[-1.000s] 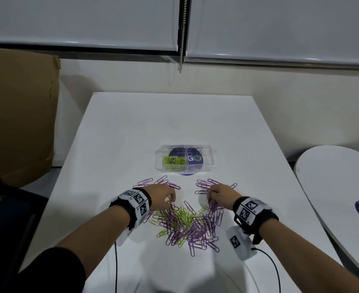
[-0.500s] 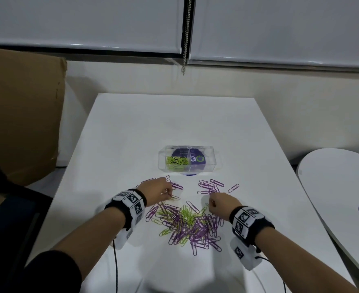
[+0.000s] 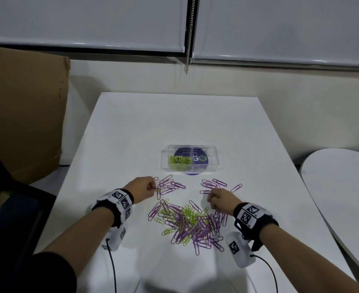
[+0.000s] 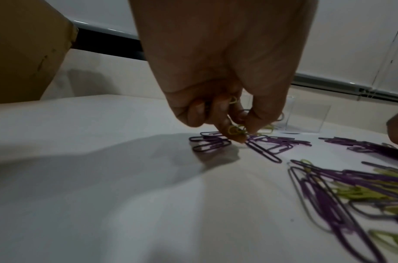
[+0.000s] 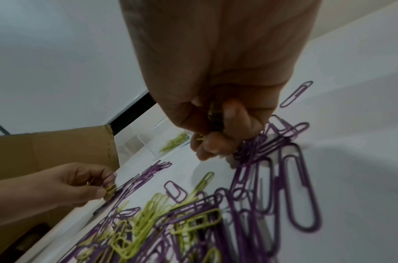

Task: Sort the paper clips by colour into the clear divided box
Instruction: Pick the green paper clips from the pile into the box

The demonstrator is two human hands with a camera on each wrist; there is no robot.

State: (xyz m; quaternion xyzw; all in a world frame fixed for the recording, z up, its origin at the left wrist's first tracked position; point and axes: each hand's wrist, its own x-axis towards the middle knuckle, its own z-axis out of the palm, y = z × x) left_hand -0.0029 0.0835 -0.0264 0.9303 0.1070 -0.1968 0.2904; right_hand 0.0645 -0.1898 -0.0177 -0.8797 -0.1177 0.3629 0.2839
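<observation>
The left hand [image 3: 143, 187] pinches green clips [image 4: 235, 130] just short of the box [image 3: 190, 158] — green ones fill its left half. The right hand [image 3: 220, 198] is curled on clips too, colour unclear, beside the mixed pile [image 3: 190, 222].

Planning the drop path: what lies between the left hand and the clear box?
In the head view, purple clips lie by the left hand; beyond them, bare table reaches the clear box.

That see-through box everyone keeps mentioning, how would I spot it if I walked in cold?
Start at the white rectangular table and look along its middle, just beyond the loose paper clips. The clear divided box sits there over a round purple sticker. It is the only container on the table, and its left compartment holds a small heap of green paper clips, while the right one shows no clips.
</observation>
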